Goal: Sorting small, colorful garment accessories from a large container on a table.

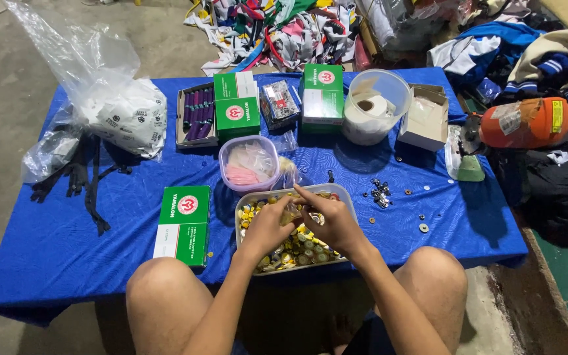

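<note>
Both my hands are over a clear rectangular tub [248, 201] full of small gold and coloured round metal parts [297, 251], at the near edge of a blue-covered table [87, 250]. My left hand [267, 225] and my right hand [327, 220] meet above the tub, fingers pinched together on a small part that is too small to name. My bare knees sit under the table's edge on either side.
A round tub with pink contents [249, 164] stands just behind. Green boxes [183, 223] [236, 104] [322, 93], an open box of purple spools [196, 115], a clear bucket with a tape roll [375, 105], a white plastic bag [126, 115], black straps [80, 177], loose metal bits [380, 192] and an orange cylinder [526, 121] surround it.
</note>
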